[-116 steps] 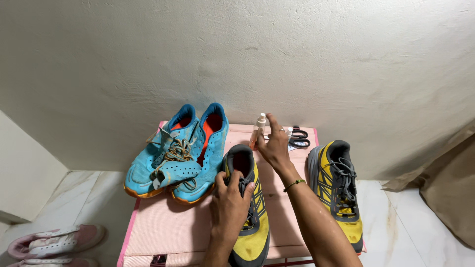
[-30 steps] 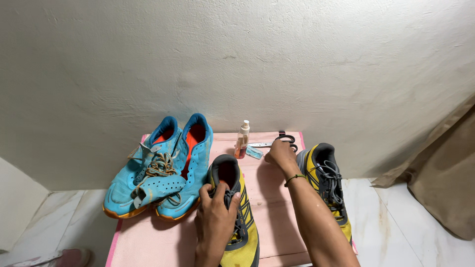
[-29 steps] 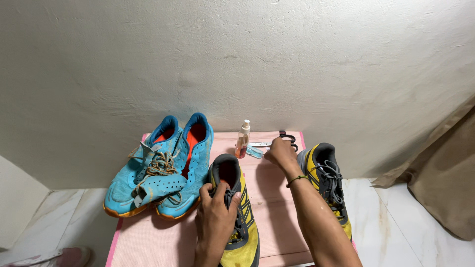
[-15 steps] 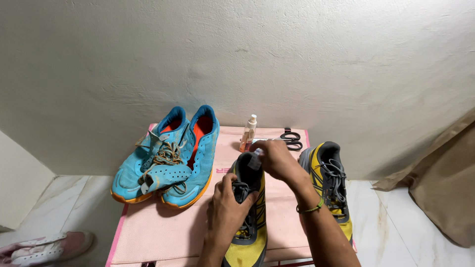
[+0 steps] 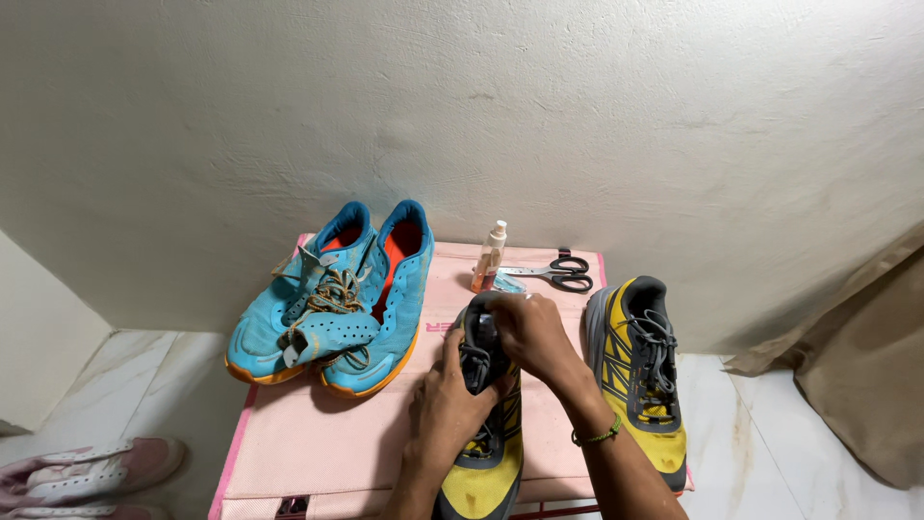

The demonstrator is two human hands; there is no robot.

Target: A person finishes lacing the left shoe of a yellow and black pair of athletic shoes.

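At the bottom centre of the frame, nearest the viewer, a yellow and grey shoe (image 5: 486,453) is lying on the pink table (image 5: 318,443), its long axis running from the toe at the lower edge up to the heel opening near mid-frame. The left hand (image 5: 448,409) is gripping this shoe along its left side by the laces, fingers curled closed around the upper. The right hand (image 5: 529,332) is pressing over the heel opening from the right, fingers bent and closed upon the collar; whether anything small is lying under them cannot be told. Both hands are therefore sitting directly on the shoe, the right one higher in the frame and nearer the heel, the left one nearer the midfoot. A green wristband (image 5: 599,436) is circling the right wrist. Just to the right, a second yellow and grey shoe (image 5: 640,376) is resting parallel, apart from the hands. In the lower left corner, pink shoes (image 5: 82,472) are lying on the pale floor (image 5: 770,453). Left of centre, a pair of blue shoes (image 5: 332,289) with orange linings is sitting side by side. Farther up, a small spray bottle (image 5: 489,257) is standing upright, with black scissors (image 5: 553,274) lying just beside it. Behind everything, a white wall (image 5: 462,106) is filling the upper frame.
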